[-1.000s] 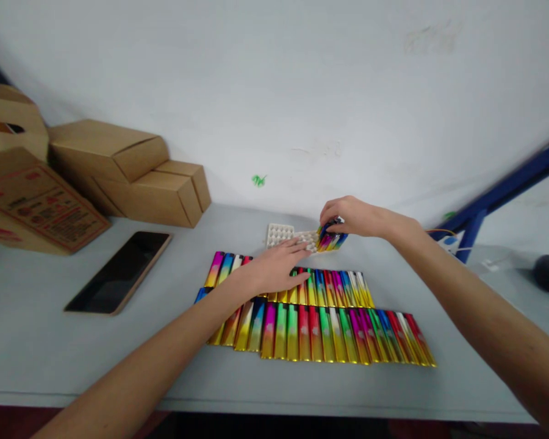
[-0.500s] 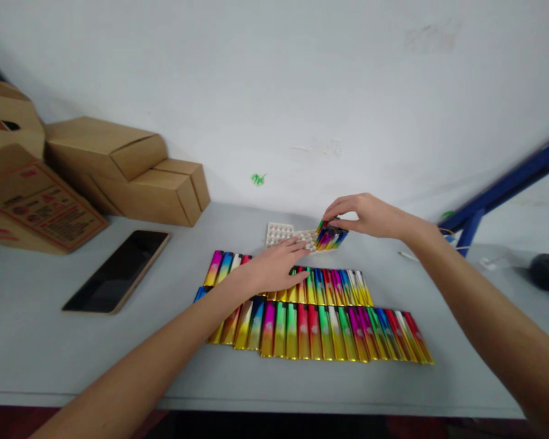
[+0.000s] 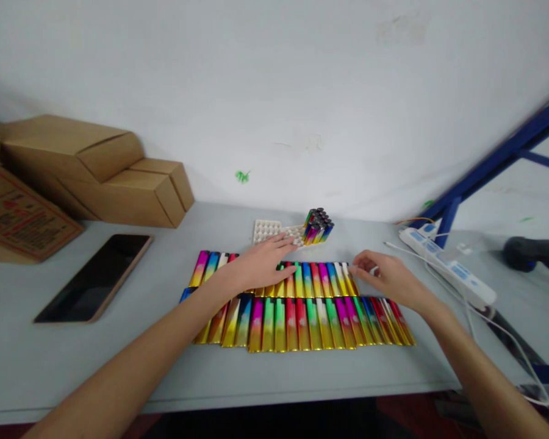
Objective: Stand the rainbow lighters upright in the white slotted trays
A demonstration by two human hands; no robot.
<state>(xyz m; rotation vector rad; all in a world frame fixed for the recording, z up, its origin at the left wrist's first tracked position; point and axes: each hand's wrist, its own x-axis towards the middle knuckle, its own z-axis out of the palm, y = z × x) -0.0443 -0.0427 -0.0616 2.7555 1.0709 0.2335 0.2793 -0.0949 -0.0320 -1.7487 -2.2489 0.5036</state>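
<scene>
Two rows of shiny multicoloured lighters lie flat on the grey table, a far row [image 3: 318, 279] and a near row [image 3: 311, 316]. My left hand [image 3: 260, 263] rests flat and open on the left part of the far row, fingertips reaching a white holed tray [image 3: 268, 230]. A small bunch of lighters [image 3: 318, 225] stands upright in that tray. My right hand [image 3: 387, 279] hovers at the right end of the far row, fingers curled and pinching at a white lighter [image 3: 349, 275] there.
A black phone [image 3: 96, 277] lies at the left. Cardboard boxes [image 3: 96, 167] are stacked against the wall at the far left. A white power strip [image 3: 448, 265] with cables runs along the right, beside a blue metal frame [image 3: 489, 167]. A dark object [image 3: 528, 253] sits far right.
My right hand let go of the bunch of lighters standing in the tray and came back down to the right end of the far row. The view shifted slightly right.
</scene>
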